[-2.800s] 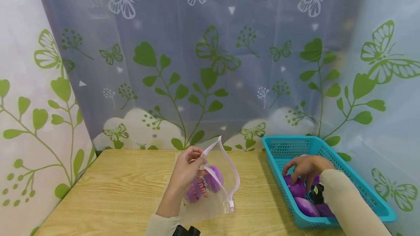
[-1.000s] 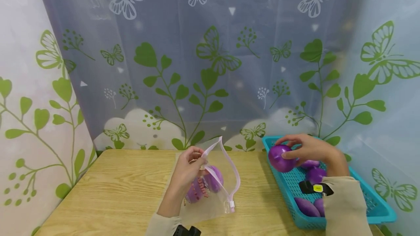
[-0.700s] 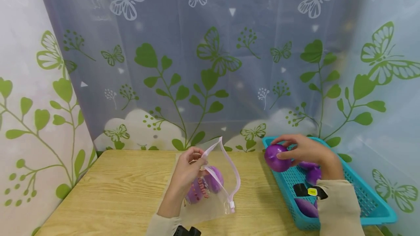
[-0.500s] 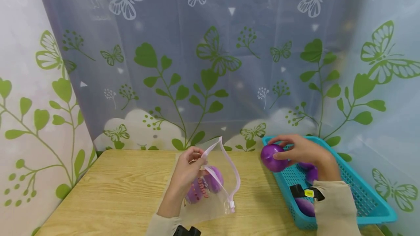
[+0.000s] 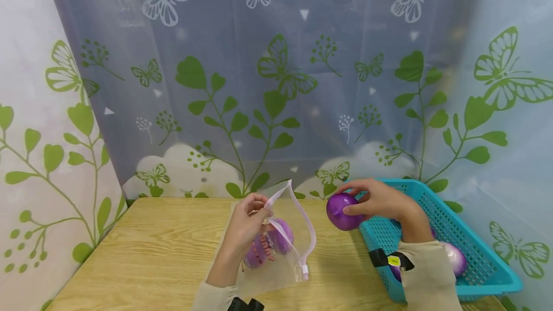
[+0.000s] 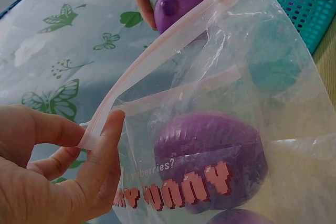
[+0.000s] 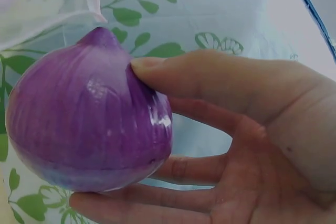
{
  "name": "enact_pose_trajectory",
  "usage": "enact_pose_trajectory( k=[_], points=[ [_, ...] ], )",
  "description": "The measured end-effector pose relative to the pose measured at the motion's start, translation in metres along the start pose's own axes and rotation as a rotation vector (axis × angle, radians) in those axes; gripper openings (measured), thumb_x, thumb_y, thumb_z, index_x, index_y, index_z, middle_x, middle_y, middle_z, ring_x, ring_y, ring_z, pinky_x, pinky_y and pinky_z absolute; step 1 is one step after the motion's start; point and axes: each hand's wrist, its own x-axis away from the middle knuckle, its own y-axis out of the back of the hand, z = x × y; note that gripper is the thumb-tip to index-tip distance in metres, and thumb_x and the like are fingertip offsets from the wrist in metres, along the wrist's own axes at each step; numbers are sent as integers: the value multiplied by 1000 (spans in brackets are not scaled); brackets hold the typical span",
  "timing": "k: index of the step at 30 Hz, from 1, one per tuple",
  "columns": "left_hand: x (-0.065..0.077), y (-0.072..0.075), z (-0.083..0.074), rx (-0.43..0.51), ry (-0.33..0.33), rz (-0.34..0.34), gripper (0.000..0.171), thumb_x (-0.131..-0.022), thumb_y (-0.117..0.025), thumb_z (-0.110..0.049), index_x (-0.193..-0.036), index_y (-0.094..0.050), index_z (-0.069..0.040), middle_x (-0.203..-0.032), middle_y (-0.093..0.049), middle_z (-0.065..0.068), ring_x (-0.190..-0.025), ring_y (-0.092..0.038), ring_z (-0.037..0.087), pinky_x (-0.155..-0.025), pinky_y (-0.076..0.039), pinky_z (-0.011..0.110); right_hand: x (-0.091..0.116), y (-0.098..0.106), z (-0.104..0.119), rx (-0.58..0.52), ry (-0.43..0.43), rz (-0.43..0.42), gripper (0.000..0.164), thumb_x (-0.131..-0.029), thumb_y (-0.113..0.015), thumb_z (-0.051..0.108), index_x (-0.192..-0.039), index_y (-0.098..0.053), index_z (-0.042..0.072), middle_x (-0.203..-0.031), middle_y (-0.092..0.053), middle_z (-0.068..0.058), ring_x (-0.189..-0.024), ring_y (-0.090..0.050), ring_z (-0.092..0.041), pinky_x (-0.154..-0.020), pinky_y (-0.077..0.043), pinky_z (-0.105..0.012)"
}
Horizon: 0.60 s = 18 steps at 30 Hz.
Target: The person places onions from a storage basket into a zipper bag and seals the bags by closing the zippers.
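Observation:
My left hand [image 5: 248, 222] pinches the edge of a clear zip bag [image 5: 285, 272] by its pale pink slider strip, and the bag's mouth gapes. Inside the bag lie purple rounded pieces [image 6: 210, 140], seen behind pink printed letters in the left wrist view. My right hand [image 5: 376, 200] grips a shiny purple onion [image 7: 89, 114] between thumb and fingers. The onion is held in the air between the bag and the basket, apart from both. Its pointed tip shows at the top in the right wrist view.
A turquoise plastic basket [image 5: 479, 244] stands on the wooden table [image 5: 151, 248] at the right, partly behind my right forearm. A purple and white round piece [image 5: 454, 258] and other purple pieces lie in it. A printed curtain [image 5: 216, 61] hangs behind the table.
My right hand has reached into the basket, taken hold of the purple onion, lifted it and carried it left past the basket's rim. The left hand and bag have stayed put.

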Motion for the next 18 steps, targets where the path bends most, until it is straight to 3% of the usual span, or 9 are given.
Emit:
enact_pose_trajectory(
  k=[18],
  points=[
    [-3,2,2,-18,10,-4,14,-99,-58,3,-113,-59,3,-99,-59,12,-86,-64,18,-69,-64,29,-18,-24,11,22,95,44,43,-94,-76,19,-133,-64,7,-122,-62,-23,-109,-71,-36,-78,-66,-38]
  ],
)
